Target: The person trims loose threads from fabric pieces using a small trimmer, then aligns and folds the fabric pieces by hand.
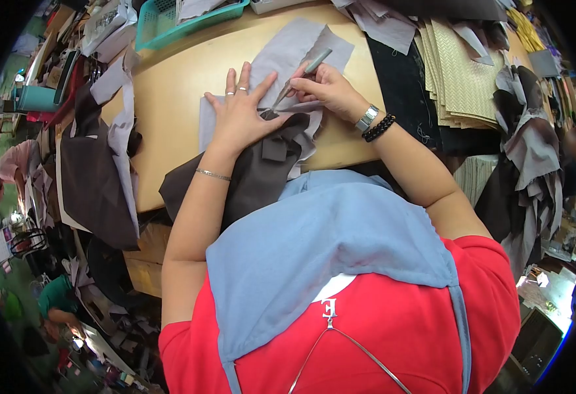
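The grey lining cloth (pixel 282 49) lies on the pale wooden tabletop (pixel 169 98), in front of the person, with a dark brown fabric piece (pixel 255 180) bunched on its near side and hanging toward the blue apron (pixel 327 230). The left hand (pixel 243 117) rests palm down there, its fingers fanned apart, while the right hand (pixel 327 88) has thumb and fingers pinched on a slim grey pen-like tool (pixel 317 61), angled down toward the left thumb; whether its tip touches cloth I cannot tell. The step in hand looks like close work at the fabric's edge, and the next move seems to call for a steady left palm and a finely guided tip. Farther out, a teal plastic basket (pixel 144 29) sits far left, cream woven sheets (pixel 455 79) far right, and more dark cloth (pixel 94 171) drapes at left
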A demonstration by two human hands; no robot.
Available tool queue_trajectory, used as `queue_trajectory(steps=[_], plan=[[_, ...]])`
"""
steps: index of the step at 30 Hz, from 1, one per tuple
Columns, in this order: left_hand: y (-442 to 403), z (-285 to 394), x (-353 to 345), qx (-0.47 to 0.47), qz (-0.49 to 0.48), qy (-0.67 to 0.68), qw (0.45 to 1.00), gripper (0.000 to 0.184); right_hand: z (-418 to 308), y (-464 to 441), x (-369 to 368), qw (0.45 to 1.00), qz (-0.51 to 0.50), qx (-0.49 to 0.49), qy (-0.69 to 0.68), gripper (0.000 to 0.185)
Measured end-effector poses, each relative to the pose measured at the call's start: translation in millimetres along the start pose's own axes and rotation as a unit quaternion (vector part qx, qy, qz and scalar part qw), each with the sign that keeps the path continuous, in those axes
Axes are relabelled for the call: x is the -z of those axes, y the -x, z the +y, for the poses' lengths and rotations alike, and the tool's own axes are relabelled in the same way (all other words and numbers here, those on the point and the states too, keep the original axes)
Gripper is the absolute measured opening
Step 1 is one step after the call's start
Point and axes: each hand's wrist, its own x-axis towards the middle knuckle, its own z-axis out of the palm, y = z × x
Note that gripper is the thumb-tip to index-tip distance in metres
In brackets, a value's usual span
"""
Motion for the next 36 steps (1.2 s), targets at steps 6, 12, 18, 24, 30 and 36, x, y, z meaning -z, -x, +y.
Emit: queue_trajectory(steps=[6, 12, 18, 24, 30, 36], plan=[[1.3, -6.1, -2.3, 0.013, 0.034, 0.124, 0.992, 0.045, 18.7, 13.0, -4.2, 0.991, 0.071, 0.11, 0.034, 0.014], [-6.8, -15.4, -3.4, 0.038, 0.026, 0.181, 0.982, 0.019, 17.2, 22.0, -9.9, 0.979, 0.055, 0.164, 0.103, 0.014], [-6.7, -10.1, 16.6, 0.033, -0.024, 0.172, 0.984, 0.02, 14.7, 25.1, -14.4, 0.97, 0.065, 0.179, 0.153, 0.013], [1.2, -8.4, 17.5, 0.022, -0.028, 0.175, 0.984, 0.026, 20.8, 45.0, -17.7, 0.925, 0.004, 0.279, 0.259, 0.011], [-9.9, 0.8, 19.2, 0.034, -0.03, 0.157, 0.987, 0.032, 14.4, 55.6, -20.3, 0.859, -0.042, 0.353, 0.367, 0.017], [-22.2, 14.2, 3.1, -0.041, 0.011, 0.087, 0.995, 0.051, 12.3, 46.5, -5.4, 0.941, 0.077, 0.239, 0.227, 0.01]])
